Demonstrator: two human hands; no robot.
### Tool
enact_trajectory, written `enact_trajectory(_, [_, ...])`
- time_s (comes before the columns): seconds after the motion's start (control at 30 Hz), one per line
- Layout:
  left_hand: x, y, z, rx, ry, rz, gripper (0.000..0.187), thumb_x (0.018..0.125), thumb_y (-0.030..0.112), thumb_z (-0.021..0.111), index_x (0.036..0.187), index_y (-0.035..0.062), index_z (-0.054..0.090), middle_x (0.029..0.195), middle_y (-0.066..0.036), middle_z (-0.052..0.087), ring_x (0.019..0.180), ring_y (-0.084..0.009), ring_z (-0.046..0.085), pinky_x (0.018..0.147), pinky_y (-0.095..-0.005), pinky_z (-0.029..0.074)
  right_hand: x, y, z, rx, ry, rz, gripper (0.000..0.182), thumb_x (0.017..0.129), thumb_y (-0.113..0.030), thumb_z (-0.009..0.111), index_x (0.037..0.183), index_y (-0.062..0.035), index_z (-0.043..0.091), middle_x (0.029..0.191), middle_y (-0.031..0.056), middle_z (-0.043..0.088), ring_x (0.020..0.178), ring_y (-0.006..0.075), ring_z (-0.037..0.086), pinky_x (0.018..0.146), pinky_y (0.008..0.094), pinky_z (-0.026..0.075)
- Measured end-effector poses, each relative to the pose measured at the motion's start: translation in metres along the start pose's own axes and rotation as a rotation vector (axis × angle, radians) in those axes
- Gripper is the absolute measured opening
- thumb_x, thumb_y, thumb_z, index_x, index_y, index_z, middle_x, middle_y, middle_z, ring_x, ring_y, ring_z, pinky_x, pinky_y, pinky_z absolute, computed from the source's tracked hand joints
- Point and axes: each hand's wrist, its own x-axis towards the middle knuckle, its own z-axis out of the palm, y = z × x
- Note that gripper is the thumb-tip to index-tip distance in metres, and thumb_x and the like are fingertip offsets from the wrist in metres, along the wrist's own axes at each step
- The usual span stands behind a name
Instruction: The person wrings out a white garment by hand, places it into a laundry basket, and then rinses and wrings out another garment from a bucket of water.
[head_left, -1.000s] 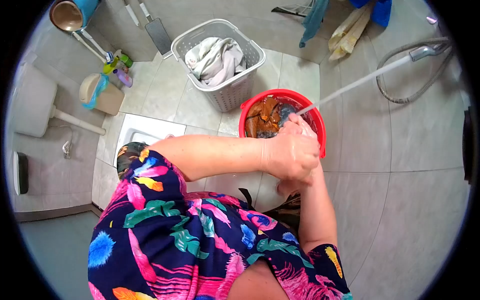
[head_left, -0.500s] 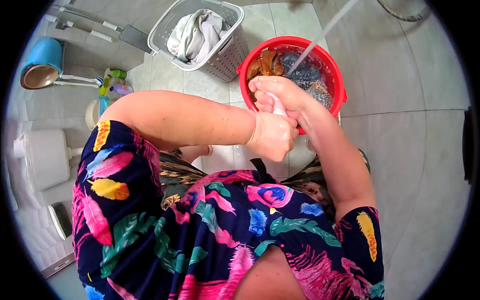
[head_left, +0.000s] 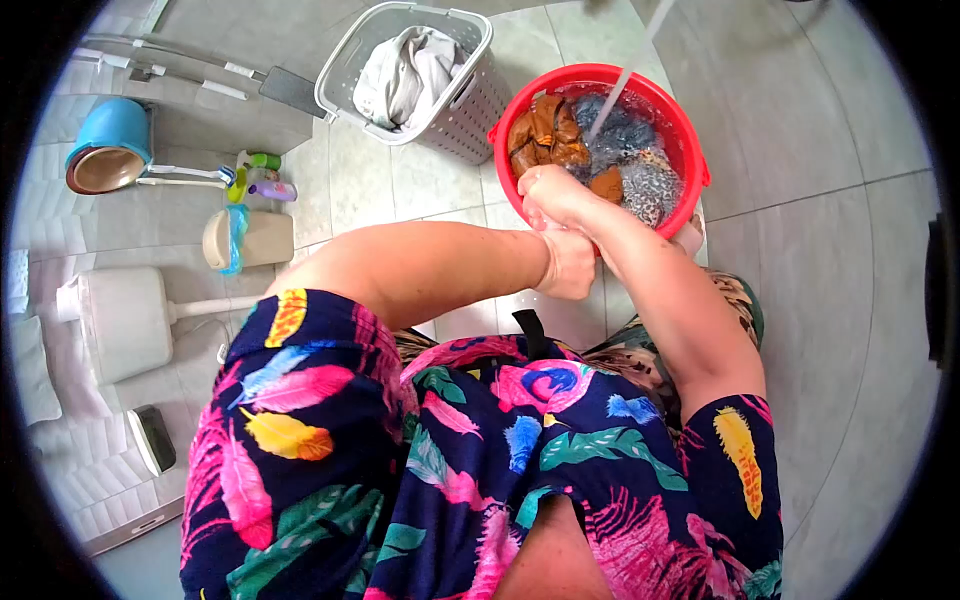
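Note:
My left hand (head_left: 568,265) and my right hand (head_left: 556,196) are closed fist to fist at the near rim of a red bucket (head_left: 697,160). Between them a pale, twisted piece of wet cloth is gripped, mostly hidden by the fingers now. Inside the bucket, soaked clothes lie in water: a brown garment (head_left: 545,128), a dark blue-grey garment (head_left: 618,135) and a black-and-white patterned one (head_left: 650,192). A stream of water (head_left: 628,72) falls from above into the bucket.
A grey laundry basket (head_left: 470,115) holding light cloth (head_left: 408,78) stands left of the bucket. Farther left are a beige bin (head_left: 262,240) with a blue liner, several bottles, a blue pail (head_left: 110,130) and a toilet tank (head_left: 125,322). Tiles (head_left: 800,250) cover the floor.
The view has shifted, so the bucket and basket sit slightly farther right and higher. My hands have turned against each other, and less of the pale cloth shows between them.

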Motion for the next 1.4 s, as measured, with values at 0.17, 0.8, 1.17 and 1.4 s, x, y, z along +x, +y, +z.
enact_trajectory(0.17, [0.012, 0.01, 0.005, -0.091, -0.217, -0.067, 0.018, 0.073, 0.018, 0.06, 0.079, 0.012, 0.075, 0.087, -0.008, 0.072, 0.088, -0.0267, 0.068, 0.078, -0.0445, 0.052, 0.004, 0.013, 0.012, -0.128, 0.098, 0.024, 0.018, 0.083, -0.011, 0.048, 0.067, -0.0042, 0.054, 0.054, 0.0074, 0.051, 0.043, 0.0186, 0.047, 0.04, 0.036, 0.038])
enact_trajectory(0.8, [0.01, 0.029, 0.011, -0.231, -0.194, -0.313, 0.024, 0.072, 0.013, 0.056, 0.086, 0.009, 0.074, 0.106, -0.013, 0.068, 0.104, -0.0278, 0.062, 0.094, -0.0416, 0.046, 0.051, 0.059, 0.014, -0.64, 0.053, -0.103, 0.022, 0.081, -0.012, 0.049, 0.081, 0.0063, 0.061, 0.072, 0.0216, 0.064, 0.061, 0.0312, 0.065, 0.054, 0.0422, 0.051])
enact_trajectory(1.17, [-0.097, 0.029, -0.081, -0.666, 0.854, -0.95, 0.025, 0.084, 0.018, 0.053, 0.102, 0.0018, 0.059, 0.106, -0.017, 0.06, 0.11, -0.0332, 0.053, 0.089, -0.0417, 0.044, -0.013, -0.021, -0.014, 0.643, 0.021, 0.128, 0.035, 0.1, -0.034, 0.035, 0.104, -0.0042, 0.053, 0.095, 0.01, 0.062, 0.083, 0.0225, 0.063, 0.071, 0.0384, 0.055])
enact_trajectory(1.4, [-0.191, -0.04, -0.049, -0.744, 0.549, -1.636, 0.031, 0.085, 0.031, 0.062, 0.084, -0.0002, 0.066, 0.063, -0.014, 0.063, 0.057, -0.0295, 0.062, 0.055, -0.0385, 0.051, -0.036, -0.052, 0.005, 0.116, 0.134, -0.136, 0.037, 0.095, -0.035, 0.049, 0.114, -0.0036, 0.051, 0.11, 0.0115, 0.058, 0.096, 0.0223, 0.06, 0.073, 0.0389, 0.056])
